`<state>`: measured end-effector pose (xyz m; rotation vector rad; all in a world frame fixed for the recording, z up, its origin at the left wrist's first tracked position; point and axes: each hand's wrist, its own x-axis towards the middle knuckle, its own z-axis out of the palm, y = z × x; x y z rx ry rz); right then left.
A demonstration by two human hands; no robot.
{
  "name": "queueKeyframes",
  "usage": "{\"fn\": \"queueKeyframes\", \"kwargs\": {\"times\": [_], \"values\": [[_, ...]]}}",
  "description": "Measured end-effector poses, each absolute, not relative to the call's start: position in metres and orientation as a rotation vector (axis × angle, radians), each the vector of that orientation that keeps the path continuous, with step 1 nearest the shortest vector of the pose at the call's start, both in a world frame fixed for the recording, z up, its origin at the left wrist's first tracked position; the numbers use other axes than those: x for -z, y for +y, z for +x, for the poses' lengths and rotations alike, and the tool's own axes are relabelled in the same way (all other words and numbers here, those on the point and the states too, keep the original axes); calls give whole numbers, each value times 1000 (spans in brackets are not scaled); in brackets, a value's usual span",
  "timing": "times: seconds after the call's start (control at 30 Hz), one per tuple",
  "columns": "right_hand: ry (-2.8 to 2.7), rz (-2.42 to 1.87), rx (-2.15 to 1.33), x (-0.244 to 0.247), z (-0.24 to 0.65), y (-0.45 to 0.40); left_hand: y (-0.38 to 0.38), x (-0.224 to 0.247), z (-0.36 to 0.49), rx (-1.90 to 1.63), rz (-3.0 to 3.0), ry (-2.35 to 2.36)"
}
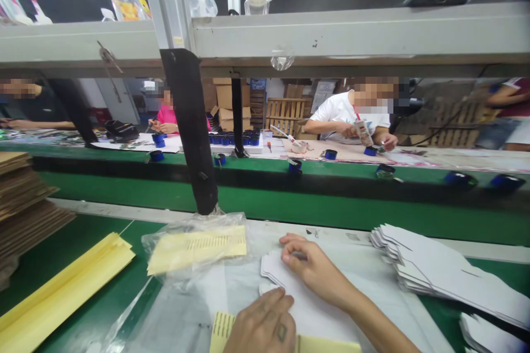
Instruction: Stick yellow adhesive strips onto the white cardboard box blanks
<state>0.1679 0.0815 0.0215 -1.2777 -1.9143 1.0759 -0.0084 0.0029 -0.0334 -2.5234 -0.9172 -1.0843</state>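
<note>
Set apart, the left hand (260, 324) and right hand (312, 271) are at the white card (308, 311) on the table (89, 226) — whether either grips it, I cannot tell. The left partly hides a yellow sheet (327, 345), cut off below.

White sheets (308, 311) — matt ppr; bag (194, 224) — glossy plstc.

Green tabletop (95, 226) under yellow papers (66, 292) and stacked white cards (451, 273)

The die-cut card blanks (312, 309) were plain white, the label sheets (219, 332) yellow with dark dashes, and the conveyor belt (124, 190) green.
</note>
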Motion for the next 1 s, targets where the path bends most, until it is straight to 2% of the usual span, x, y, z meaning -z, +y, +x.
{"fn": "queueKeyframes", "kwargs": {"times": [0.17, 0.33, 0.47, 0.73, 0.87, 1.0], "values": [[-1916, -1266, -999, -32, 176, 55, 0, 17, -9, 1150, -2569, -1011], [-2215, -995, -868, -50, 183, 31, -3, -4, -12, 1129, -2558, -1240], [-2365, -758, -514, -44, 176, 27, -4, -8, -14, 1166, -2566, -1334], [-2360, -584, 111, -51, 169, 26, -3, -7, -16, 1230, -2564, -1400], [-2353, -549, 149, -50, 167, 26, -3, -4, -17, 1232, -2594, -1455], [-2337, -569, 43, -47, 164, 24, -4, 0, -18, 1183, -2628, -1491]]}}
